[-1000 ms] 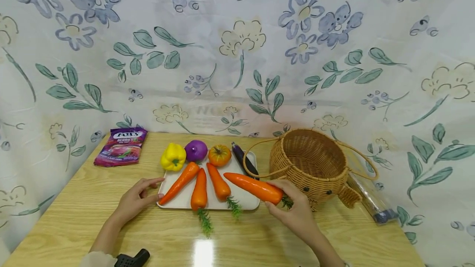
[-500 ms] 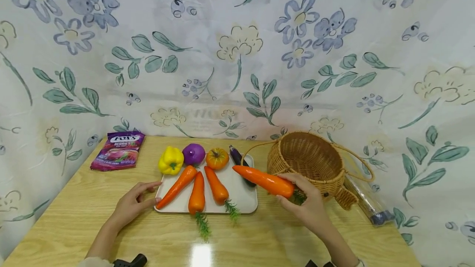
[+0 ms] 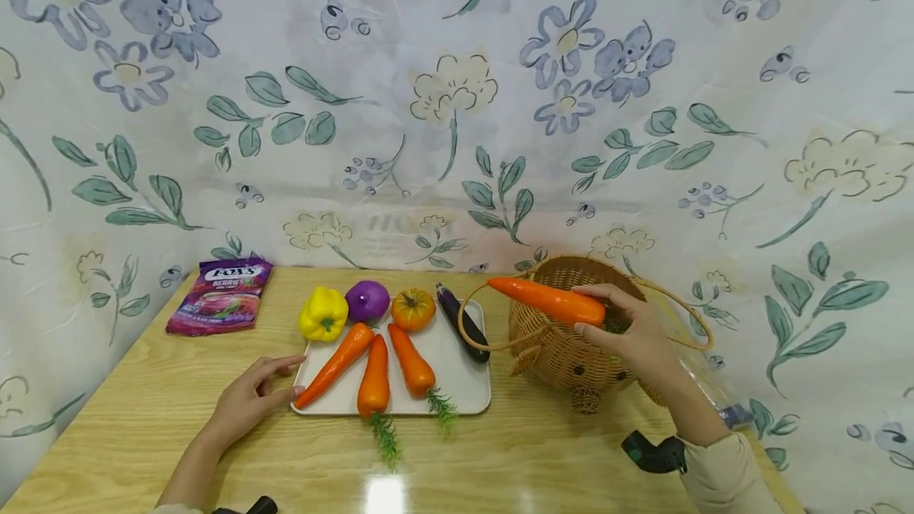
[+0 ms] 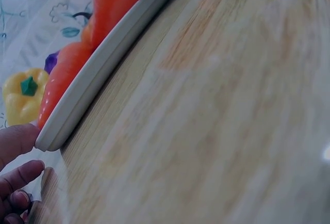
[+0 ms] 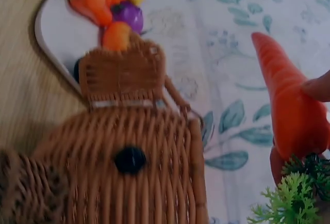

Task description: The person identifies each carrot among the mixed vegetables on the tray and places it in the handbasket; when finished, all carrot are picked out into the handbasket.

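My right hand [image 3: 635,331] pinches a carrot [image 3: 546,300] near its leafy end, with the tip pointing left. In the head view the carrot overlaps the wicker basket [image 3: 553,359], and the right wrist view shows it above the basket's rim. The left hand [image 3: 250,399] is at the left edge of the white tray [image 3: 460,399], fingers extended, thumb at the corner by a carrot tip. On the tray lie three carrots [image 3: 374,379], an orange pumpkin [image 3: 412,309] and an eggplant [image 3: 462,324]. A purple onion-like vegetable [image 3: 367,301] and a yellow bell pepper [image 3: 324,314] sit along the back left.
A purple Fox's candy bag [image 3: 220,296] lies at the table's back left. The basket's loop handles [image 3: 467,324] stick out, one reaching over the tray's right side. Behind the basket lies a clear-wrapped item [image 3: 735,415]. A floral cloth [image 3: 400,101] hangs behind the table.
My right hand has lifted the carrot up and to the right, from over the tray's right side to over the basket. The left hand stays at the tray's edge.
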Available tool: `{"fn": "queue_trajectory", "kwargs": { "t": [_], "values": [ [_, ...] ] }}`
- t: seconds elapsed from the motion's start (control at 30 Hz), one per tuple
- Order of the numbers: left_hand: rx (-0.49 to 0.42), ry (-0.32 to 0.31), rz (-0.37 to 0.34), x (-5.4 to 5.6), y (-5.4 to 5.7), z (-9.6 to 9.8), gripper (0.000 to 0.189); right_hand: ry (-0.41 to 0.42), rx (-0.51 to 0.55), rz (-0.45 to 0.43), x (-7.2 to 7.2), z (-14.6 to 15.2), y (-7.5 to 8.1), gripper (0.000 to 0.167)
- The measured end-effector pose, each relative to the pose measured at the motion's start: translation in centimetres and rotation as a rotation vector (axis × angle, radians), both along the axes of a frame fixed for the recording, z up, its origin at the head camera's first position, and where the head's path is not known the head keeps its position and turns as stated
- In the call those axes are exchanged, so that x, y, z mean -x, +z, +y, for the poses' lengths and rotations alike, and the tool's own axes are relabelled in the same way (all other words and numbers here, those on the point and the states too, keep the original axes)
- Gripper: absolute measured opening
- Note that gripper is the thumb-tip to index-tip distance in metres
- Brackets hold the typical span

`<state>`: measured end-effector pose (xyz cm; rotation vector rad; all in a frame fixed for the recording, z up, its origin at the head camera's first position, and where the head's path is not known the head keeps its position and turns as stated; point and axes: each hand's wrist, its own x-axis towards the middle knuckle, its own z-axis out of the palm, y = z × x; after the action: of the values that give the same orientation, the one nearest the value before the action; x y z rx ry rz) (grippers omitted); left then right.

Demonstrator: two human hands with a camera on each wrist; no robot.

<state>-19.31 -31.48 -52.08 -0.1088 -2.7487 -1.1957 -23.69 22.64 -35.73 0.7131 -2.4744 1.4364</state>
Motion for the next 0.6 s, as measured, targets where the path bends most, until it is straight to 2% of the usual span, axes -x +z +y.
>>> {"fn": "queue_trajectory", "kwargs": {
  "t": [0.13, 0.3, 0.43, 0.6],
  "values": [
    [0.005, 0.003, -0.006, -0.1, 0.0, 0.0, 0.048, 0.01, -0.005, -0.097, 1.3, 1.5, 0.4, 0.044],
    [0.012, 0.007, 0.011, -0.1, 0.0, 0.0, 0.047, -0.001, -0.013, -0.168, 2.3, 2.6, 0.7, 0.048],
    [0.012, 0.008, 0.014, -0.1, 0.0, 0.1, 0.047, 0.02, -0.004, -0.185, 3.1, 3.3, 1.3, 0.047],
    [0.01, 0.002, 0.028, -0.1, 0.1, 0.3, 0.047, 0.029, -0.06, -0.169, 4.3, 4.5, 1.8, 0.044]
  ]
}}
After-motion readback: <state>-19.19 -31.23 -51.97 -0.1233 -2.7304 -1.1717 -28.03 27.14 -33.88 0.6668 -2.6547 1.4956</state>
